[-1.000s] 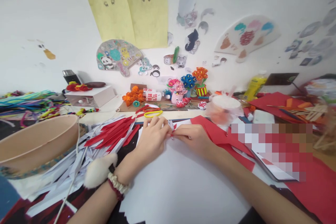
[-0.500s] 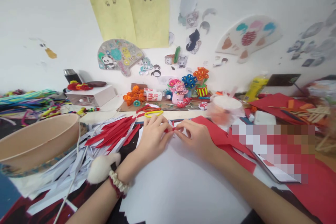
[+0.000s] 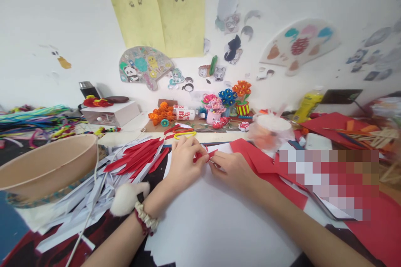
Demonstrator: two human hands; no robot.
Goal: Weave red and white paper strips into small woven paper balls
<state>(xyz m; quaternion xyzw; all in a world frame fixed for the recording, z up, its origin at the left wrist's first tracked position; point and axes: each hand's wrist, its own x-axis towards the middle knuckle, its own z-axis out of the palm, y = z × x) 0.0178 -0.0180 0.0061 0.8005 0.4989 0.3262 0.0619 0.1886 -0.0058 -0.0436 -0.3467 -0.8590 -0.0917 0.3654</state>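
Observation:
In the head view, both hands meet above a white sheet of paper (image 3: pixel 225 217). A small folded piece of red paper (image 3: pixel 213 154) sits between their fingertips, mostly covered. My left hand (image 3: pixel 187 156) is closed, its thumb and fingers pinching the left part of that piece. From the other side, my right hand (image 3: pixel 230 168) grips it with bent fingers, thumb partly hidden. Just beyond the left hand lies a yellow-handled tool, perhaps scissors (image 3: pixel 185 135). Red paper strips (image 3: pixel 138 160) are piled to the left, and larger red paper (image 3: pixel 253 156) lies right of the right hand.
White paper strips (image 3: pixel 90 198) and a beige bowl (image 3: pixel 50 162) stand at left, with a thin cable (image 3: pixel 96 171) running past. A white fluffy object (image 3: pixel 127 200) touches the left forearm area. Behind are craft flowers (image 3: pixel 227 98), a plastic-wrapped cup (image 3: pixel 271 127) and a yellow bottle (image 3: pixel 308 104).
The view has shifted slightly, moving the scene a little rightward. The right fingers are now more curled against the red paper, and a red tip shows above them.

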